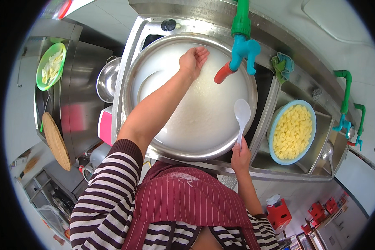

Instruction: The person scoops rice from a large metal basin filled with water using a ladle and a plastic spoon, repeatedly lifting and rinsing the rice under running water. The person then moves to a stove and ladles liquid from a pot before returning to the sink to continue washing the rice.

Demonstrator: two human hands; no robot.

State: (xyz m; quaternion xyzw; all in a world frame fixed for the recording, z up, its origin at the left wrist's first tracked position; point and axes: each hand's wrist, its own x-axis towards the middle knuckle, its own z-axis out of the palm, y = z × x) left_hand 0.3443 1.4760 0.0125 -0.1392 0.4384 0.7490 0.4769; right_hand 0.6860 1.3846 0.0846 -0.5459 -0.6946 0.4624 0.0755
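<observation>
A wide stainless steel basin (252, 93) sits over the sink, filled with cloudy white water, with pale grains showing beneath the surface. The rim of a round vessel shows in the water at the left. Over the far part of the basin is my left hand (194, 61), palm up, fingers slightly curled, with nothing seen in it. My right hand (241, 157) grips the handle of a white plastic spoon (242, 110) at the basin's near right edge, its bowl pointing away from me. A blue tap (240, 51) with a red spout overhangs the basin.
Right of the basin, a light blue tub (271, 140) of diced pale yellow pieces, likely potato, stands in a sink compartment. A cloth (282, 67) lies behind it, and a metal ladle (327, 150) farther right. At left are a steel bowl (107, 81), a green basket (62, 51) and a wooden board (56, 140).
</observation>
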